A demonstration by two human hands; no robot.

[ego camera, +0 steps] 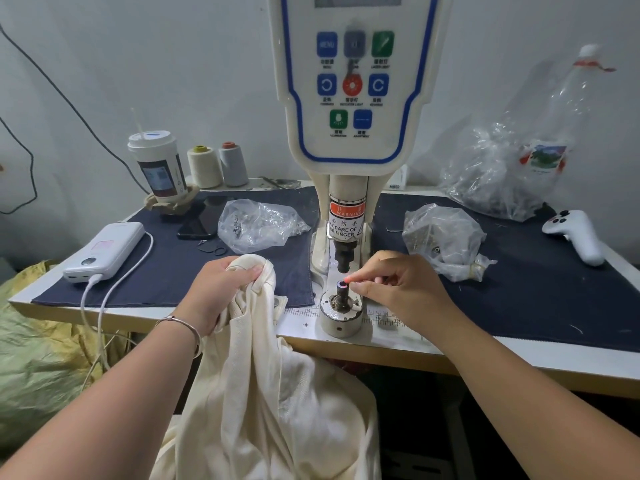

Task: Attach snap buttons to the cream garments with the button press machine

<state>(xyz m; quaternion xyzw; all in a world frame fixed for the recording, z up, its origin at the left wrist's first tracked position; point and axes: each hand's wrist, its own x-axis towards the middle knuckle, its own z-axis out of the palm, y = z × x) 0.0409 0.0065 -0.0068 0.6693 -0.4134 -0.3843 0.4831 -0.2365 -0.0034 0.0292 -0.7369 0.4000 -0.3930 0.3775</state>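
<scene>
The button press machine (351,109) stands at the table's middle, its punch (344,258) hanging above the lower die (342,292). My left hand (216,292) grips a bunched fold of the cream garment (263,393), which hangs from the table edge down to my lap. My right hand (398,285) is just right of the die, thumb and forefinger pinched together at the die's top, a red laser dot lighting the fingertip. Whether a snap button sits between those fingers is too small to tell.
Clear bags of snap parts lie left (259,225) and right (446,237) of the machine on a dark blue cloth (519,282). A power bank (104,251) with cable, phone (201,220), cup (159,168), thread cones (218,164) and a white controller (575,237) sit around.
</scene>
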